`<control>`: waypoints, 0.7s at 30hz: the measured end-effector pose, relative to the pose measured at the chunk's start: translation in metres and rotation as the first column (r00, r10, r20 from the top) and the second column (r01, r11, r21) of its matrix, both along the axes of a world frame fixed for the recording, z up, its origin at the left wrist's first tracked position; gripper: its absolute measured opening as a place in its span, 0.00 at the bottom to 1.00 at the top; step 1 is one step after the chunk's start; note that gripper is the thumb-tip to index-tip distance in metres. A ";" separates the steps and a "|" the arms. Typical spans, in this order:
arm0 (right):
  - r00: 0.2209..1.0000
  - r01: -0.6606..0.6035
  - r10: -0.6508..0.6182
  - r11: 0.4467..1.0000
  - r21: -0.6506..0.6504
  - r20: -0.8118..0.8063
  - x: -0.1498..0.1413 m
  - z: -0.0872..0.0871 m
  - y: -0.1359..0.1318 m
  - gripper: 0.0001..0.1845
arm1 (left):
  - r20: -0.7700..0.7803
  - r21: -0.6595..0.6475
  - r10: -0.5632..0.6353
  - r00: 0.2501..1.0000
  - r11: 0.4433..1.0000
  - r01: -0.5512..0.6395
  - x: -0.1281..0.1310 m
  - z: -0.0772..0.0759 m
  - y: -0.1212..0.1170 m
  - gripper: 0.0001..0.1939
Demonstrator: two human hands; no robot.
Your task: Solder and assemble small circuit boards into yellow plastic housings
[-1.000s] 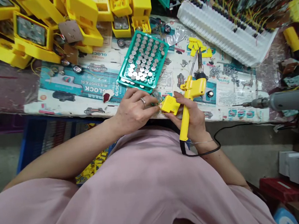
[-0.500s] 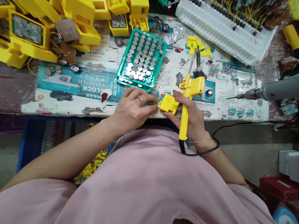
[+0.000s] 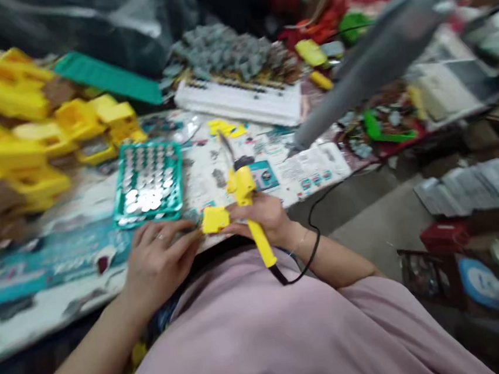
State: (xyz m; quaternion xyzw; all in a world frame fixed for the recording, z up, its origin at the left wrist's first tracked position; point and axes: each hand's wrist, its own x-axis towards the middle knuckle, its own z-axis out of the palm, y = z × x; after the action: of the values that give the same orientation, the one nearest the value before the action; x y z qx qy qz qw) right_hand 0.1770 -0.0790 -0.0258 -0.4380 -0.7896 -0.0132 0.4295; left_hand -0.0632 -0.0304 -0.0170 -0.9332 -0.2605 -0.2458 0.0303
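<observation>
My right hand (image 3: 273,220) is wrapped round a yellow soldering iron (image 3: 261,243), whose tip points up and away over the table. The thumb and fingers of that hand also pinch a small yellow plastic housing (image 3: 215,219). At the housing's left edge, my left hand (image 3: 159,257) has its fingertips drawn together; whatever is in them is too small and blurred to tell. Just beyond the left hand lies a green tray (image 3: 181,179) with rows of silver button cells (image 3: 149,199). A black cord (image 3: 314,236) runs from the iron's handle past my right wrist.
Yellow plastic cases (image 3: 12,157) are heaped at the left. A white foam rack (image 3: 241,104) with wired parts stands at the back. A grey electric screwdriver (image 3: 353,77) hangs over the right side. Small yellow pieces (image 3: 228,128) lie beyond the iron.
The view has swung to the right, so the tray, hands and iron appear further left, and the picture is blurred. Both hands keep their places at the yellow housing.
</observation>
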 end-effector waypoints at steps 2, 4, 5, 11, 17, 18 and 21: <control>0.993 0.016 -0.024 0.997 0.071 0.115 0.012 0.006 0.000 0.12 | -0.029 0.048 -0.033 0.999 0.998 0.035 0.001 0.004 0.005 0.03; 0.977 0.015 -0.036 0.995 0.100 0.209 0.026 0.014 -0.008 0.16 | -0.037 0.083 -0.057 0.998 0.995 0.060 0.003 0.009 0.008 0.02; 0.969 0.009 -0.033 0.995 0.096 0.244 0.033 0.020 -0.016 0.19 | -0.039 0.098 -0.058 0.998 0.993 0.061 0.004 0.012 0.008 0.02; 0.942 0.173 -0.180 0.984 0.049 0.283 0.073 0.057 -0.074 0.35 | 0.013 0.171 -0.115 0.993 0.979 0.111 0.012 0.022 0.015 0.06; 0.851 0.484 -0.512 0.851 0.205 0.116 0.115 0.058 -0.118 0.14 | -0.008 0.202 -0.179 0.984 0.963 0.177 0.021 0.030 0.031 0.08; 0.822 0.538 -0.565 0.812 0.226 0.072 0.122 0.055 -0.122 0.14 | -0.020 0.203 -0.198 0.980 0.959 0.197 0.022 0.032 0.035 0.08; 0.709 0.692 -0.702 0.675 0.255 -0.067 0.144 0.047 -0.132 0.18 | -0.045 0.180 -0.259 0.965 0.948 0.263 0.027 0.037 0.053 0.06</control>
State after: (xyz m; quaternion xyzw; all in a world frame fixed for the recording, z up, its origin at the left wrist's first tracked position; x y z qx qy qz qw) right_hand 0.3206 -0.2112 0.0209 -0.6446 -0.5618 -0.2880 0.4312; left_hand -0.0361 0.0227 0.0199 -0.9550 -0.1106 -0.2612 0.0866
